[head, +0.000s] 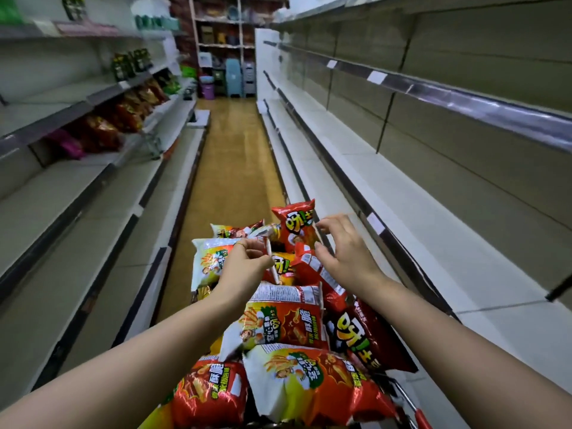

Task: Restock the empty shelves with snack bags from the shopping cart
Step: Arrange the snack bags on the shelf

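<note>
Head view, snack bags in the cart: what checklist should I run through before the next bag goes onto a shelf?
1. Left hand has a bag: ok, it pinches the white seam of the edge-on bag.
2. Right hand grips the upright red bag: cannot tell, its curled fingers are at the bag's edge.
3. Right-side shelf has room: ok, bare boards beside the cart.
4. Cart has stock left: ok, bags are piled high in it.
5. Other bags stay put when these lift: cannot tell, the pile is loose and overlapping.
</note>
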Demonstrator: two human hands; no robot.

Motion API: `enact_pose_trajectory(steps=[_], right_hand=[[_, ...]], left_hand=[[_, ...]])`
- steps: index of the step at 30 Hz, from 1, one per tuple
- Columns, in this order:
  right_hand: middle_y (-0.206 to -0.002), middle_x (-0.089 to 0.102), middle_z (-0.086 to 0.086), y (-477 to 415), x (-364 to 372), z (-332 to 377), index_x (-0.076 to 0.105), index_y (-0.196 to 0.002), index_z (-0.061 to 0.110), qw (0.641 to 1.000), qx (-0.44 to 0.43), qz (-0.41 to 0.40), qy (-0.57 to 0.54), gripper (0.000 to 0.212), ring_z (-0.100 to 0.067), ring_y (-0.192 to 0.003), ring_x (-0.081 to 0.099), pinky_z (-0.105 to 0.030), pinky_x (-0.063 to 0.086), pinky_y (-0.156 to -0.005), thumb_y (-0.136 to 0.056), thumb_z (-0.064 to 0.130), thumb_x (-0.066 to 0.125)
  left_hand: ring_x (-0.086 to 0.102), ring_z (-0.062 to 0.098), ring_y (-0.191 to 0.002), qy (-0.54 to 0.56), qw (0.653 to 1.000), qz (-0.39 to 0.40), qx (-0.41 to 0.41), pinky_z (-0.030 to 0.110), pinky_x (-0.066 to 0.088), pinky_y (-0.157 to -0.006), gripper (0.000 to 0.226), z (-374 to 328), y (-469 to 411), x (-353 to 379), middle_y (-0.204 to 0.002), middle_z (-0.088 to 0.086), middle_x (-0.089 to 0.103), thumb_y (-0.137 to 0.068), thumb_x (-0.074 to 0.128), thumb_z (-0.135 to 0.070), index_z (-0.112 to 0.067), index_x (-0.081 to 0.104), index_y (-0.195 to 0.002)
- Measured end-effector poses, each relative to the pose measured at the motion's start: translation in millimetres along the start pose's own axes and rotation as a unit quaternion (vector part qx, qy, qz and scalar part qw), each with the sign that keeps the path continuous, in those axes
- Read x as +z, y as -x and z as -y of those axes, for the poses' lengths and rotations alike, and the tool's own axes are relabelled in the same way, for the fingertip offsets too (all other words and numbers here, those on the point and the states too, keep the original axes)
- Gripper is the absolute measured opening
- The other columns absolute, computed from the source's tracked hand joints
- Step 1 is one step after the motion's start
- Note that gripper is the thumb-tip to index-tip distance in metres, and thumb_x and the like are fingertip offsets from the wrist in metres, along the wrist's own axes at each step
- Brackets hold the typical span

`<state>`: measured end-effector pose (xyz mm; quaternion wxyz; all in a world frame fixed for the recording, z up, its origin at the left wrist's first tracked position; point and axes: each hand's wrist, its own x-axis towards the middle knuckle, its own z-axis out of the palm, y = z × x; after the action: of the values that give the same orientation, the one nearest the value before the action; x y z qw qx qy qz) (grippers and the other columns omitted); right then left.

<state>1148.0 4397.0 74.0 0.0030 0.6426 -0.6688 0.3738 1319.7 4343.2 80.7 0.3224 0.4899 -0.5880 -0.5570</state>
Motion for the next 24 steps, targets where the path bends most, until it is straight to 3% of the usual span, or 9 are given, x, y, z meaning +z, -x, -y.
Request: enact_pose_trajectory(steps=[3, 6, 8, 12, 15, 21, 24], right_hand=[[-0.113, 0.051, -0.009, -11, 10, -17, 0.056, -0.113, 0.000, 0.999, -0.008, 0.023, -0.024, 0.026, -0.014, -0.097, 0.051, -0.030, 0.049, -0.086, -0.087, 0.004, 0.058], [-0.114, 0.050, -0.009, -19, 22, -35, 0.056, -0.114, 0.001, 0.998, -0.012, 0.051, -0.036, 0.026, -0.015, -0.098, 0.052, -0.024, 0.046, -0.083, -0.088, 0.005, 0.057], [-0.115, 0.050, -0.009, -23, 30, -46, 0.056, -0.114, 0.002, 0.996, -0.013, 0.073, -0.043, 0.026, -0.015, -0.098, 0.051, -0.020, 0.040, -0.084, -0.089, 0.005, 0.055], [-0.115, 0.050, -0.010, -31, 48, -61, 0.056, -0.115, 0.000, 0.992, 0.005, 0.110, -0.067, 0.027, -0.021, -0.102, 0.054, -0.023, 0.041, -0.086, -0.089, 0.005, 0.055], [-0.119, 0.049, -0.010, -36, 64, -68, 0.054, -0.118, 0.001, 0.988, 0.014, 0.137, -0.075, 0.029, -0.020, -0.106, 0.053, -0.020, 0.038, -0.086, -0.090, 0.007, 0.054], [-0.122, 0.047, -0.006, -51, 88, -76, 0.053, -0.120, 0.005, 0.979, 0.039, 0.180, -0.084, 0.029, -0.019, -0.108, 0.052, -0.032, 0.045, -0.093, -0.092, 0.013, 0.053], [-0.124, 0.047, -0.005, -58, 96, -82, 0.053, -0.121, 0.005, 0.979, 0.049, 0.183, -0.079, 0.030, -0.018, -0.108, 0.052, -0.034, 0.045, -0.094, -0.092, 0.013, 0.053]], left_hand=[[0.057, 0.025, -0.093, -0.016, 0.999, -0.040, -0.022, 0.038, 0.049, -0.080, 0.019, 6, -13, 2, -0.100, 0.011, 0.056, -0.084, 0.061, -0.002, -0.017, 0.052, -0.093], [0.060, 0.030, -0.101, -0.013, 0.996, -0.067, -0.052, 0.046, 0.050, -0.091, 0.022, 12, -22, 7, -0.108, 0.016, 0.059, -0.083, 0.061, -0.001, -0.014, 0.052, -0.098], [0.060, 0.029, -0.101, -0.017, 0.994, -0.082, -0.064, 0.043, 0.051, -0.088, 0.021, 18, -24, 10, -0.107, 0.015, 0.060, -0.084, 0.062, -0.002, -0.013, 0.051, -0.099], [0.055, 0.020, -0.091, -0.027, 0.991, -0.107, -0.072, 0.023, 0.041, -0.064, 0.021, 30, -25, 12, -0.099, 0.008, 0.058, -0.086, 0.061, -0.002, -0.010, 0.051, -0.103], [0.054, 0.017, -0.088, -0.042, 0.989, -0.119, -0.082, 0.022, 0.040, -0.064, 0.021, 38, -28, 11, -0.097, 0.006, 0.057, -0.086, 0.061, -0.003, -0.010, 0.053, -0.105], [0.055, 0.018, -0.091, -0.053, 0.987, -0.123, -0.084, 0.023, 0.042, -0.065, 0.020, 43, -49, 11, -0.100, 0.006, 0.058, -0.087, 0.062, -0.006, -0.012, 0.053, -0.104], [0.057, 0.020, -0.093, -0.051, 0.988, -0.112, -0.091, 0.026, 0.045, -0.072, 0.021, 44, -65, 15, -0.100, 0.007, 0.058, -0.087, 0.062, -0.005, -0.012, 0.053, -0.105]])
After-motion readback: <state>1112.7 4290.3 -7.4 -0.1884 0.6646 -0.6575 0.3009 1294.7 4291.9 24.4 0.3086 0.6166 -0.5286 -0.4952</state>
